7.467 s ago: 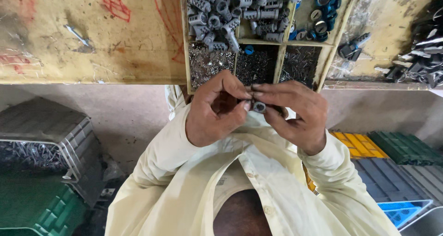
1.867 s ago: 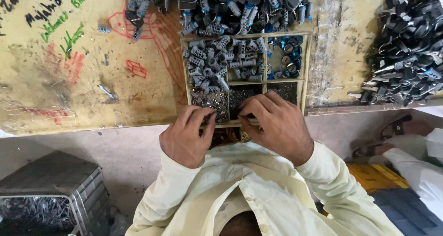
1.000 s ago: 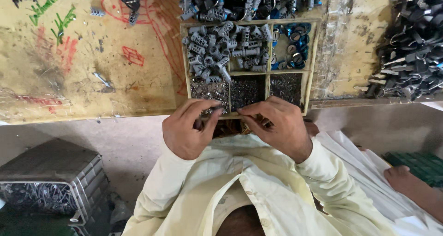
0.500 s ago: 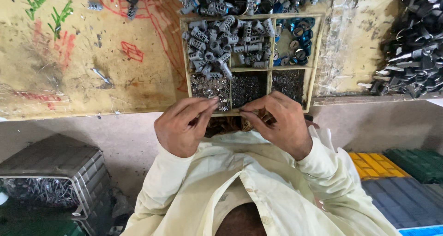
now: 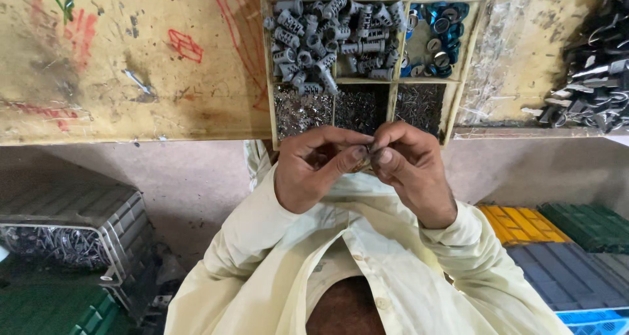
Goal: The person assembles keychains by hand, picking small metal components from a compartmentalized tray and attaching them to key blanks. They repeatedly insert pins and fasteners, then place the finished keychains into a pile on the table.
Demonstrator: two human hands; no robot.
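My left hand (image 5: 314, 171) and my right hand (image 5: 413, 168) meet fingertip to fingertip just in front of the bench edge, pinching a small metal part (image 5: 368, 153) between them; the part is mostly hidden by the fingers. Directly beyond the hands sits a divided wooden tray (image 5: 458, 66). Its far left compartment holds several grey ribbed cylinders (image 5: 334, 37), the far right one blue and silver rings (image 5: 438, 30), and the three near compartments hold tiny dark metal pieces (image 5: 363, 109).
The worn wooden bench top (image 5: 131, 66) carries red and green scribbles and a loose screw (image 5: 137, 81). A heap of dark metal parts (image 5: 593, 86) lies at the right. Below, a grey crate of metal pieces (image 5: 65, 230) stands left; yellow, green, grey and blue crates (image 5: 557, 243) stand right.
Both hands have drawn back from the tray's near compartments toward my chest and closed together on a small part. The view shifted slightly.
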